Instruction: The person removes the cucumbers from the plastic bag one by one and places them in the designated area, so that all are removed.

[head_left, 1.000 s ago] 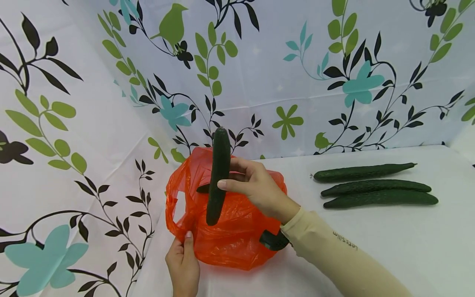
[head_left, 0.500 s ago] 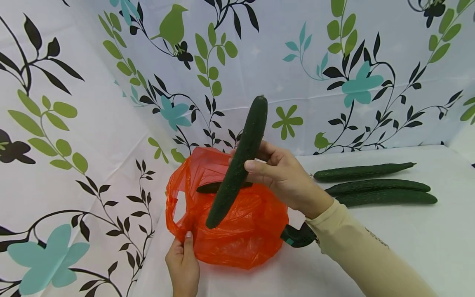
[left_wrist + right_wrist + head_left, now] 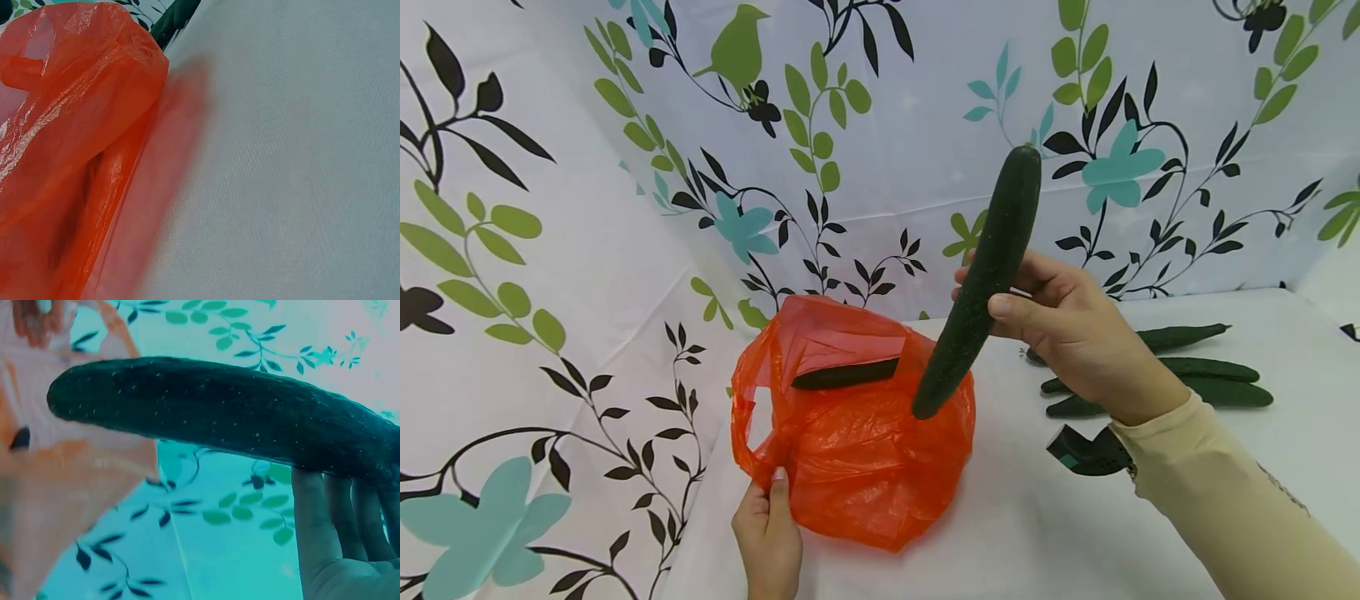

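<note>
1 cucumber (image 3: pixel 981 283) fills the right grip (image 3: pixel 1078 333); the left grip (image 3: pixel 769 529) pinches a red bag (image 3: pixel 865 450).

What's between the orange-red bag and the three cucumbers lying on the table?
In the head view, just bare white tabletop shows between the orange-red bag and the three cucumbers. The right hand holds another cucumber up above.

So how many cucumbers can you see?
5: one cucumber in the right hand, another cucumber in the red plastic bag, and three cucumbers on the white table. More may be hidden inside the bag.
</note>
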Demonstrator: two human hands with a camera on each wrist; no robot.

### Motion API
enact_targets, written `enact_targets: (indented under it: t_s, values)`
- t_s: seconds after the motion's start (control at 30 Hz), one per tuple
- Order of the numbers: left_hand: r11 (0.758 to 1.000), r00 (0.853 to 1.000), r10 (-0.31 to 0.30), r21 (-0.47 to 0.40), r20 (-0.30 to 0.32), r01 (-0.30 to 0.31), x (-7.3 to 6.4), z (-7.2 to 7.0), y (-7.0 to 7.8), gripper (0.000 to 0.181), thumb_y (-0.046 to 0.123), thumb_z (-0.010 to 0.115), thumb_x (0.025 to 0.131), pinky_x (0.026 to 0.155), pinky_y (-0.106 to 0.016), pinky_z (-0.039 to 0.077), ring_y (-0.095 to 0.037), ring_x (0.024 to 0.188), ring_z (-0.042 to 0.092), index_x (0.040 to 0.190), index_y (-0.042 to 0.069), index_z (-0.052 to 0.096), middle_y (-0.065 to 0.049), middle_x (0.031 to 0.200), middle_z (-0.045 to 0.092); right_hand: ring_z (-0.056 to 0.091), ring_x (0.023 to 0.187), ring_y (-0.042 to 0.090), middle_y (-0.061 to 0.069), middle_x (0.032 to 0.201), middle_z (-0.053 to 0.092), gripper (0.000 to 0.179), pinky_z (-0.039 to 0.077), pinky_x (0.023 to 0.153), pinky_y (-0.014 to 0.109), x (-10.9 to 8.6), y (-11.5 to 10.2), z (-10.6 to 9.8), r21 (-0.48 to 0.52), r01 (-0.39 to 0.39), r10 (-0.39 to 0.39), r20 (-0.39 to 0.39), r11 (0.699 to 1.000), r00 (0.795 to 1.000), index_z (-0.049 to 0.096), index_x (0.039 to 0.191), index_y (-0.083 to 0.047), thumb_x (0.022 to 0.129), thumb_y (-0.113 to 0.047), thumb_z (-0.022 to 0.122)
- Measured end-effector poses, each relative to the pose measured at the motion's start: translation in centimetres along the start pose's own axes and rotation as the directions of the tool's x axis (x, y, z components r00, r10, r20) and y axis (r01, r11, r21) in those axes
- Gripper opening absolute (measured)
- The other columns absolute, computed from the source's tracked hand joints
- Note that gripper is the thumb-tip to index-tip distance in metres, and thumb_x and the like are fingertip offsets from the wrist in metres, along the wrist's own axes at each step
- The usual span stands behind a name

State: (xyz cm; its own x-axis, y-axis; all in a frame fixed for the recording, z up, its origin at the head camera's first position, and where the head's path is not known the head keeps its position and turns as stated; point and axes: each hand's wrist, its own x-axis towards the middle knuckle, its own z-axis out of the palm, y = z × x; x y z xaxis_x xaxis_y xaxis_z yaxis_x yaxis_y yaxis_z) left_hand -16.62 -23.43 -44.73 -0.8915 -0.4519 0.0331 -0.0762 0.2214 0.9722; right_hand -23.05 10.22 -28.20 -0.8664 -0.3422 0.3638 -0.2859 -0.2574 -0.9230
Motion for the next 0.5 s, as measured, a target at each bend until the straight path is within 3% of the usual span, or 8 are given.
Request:
enact_targets:
  t_s: [0.27,0.5]
  values:
    - [1.0,1.0,0.005,0.002,0.003,-0.005,0.1,0.0,0.1,0.048,0.029,0.046,0.109,0.091,-0.02,0.049,-0.03,0.12,0.06,0.145,-0.003,0.05,-0.014,0.141,0.058,0.057,0.125,0.033,0.017,0.134,0.061,0.042,0.047,0.105,0.038,-1.6,-1.1,-2.5,-0.184,-0.061,0.051,-0.061,0.981,0.997,0.057,0.142,-0.008,0.101,-0.003,0.061]
    - [1.0,1.0,0.023,0.0,-0.001,-0.023,0.1,0.0,0.3,0.048,0.029,0.046,0.109,0.091,-0.017,0.049,-0.027,0.119,0.061,0.144,-0.003,0.051,-0.014,0.139,0.059,0.063,0.118,0.028,0.015,0.129,0.066,0.04,0.052,0.096,0.028,-3.1,-1.4,-4.8,-0.398,-0.096,0.054,-0.114,0.912,0.992,0.061,0.138,-0.005,0.098,-0.004,0.065]
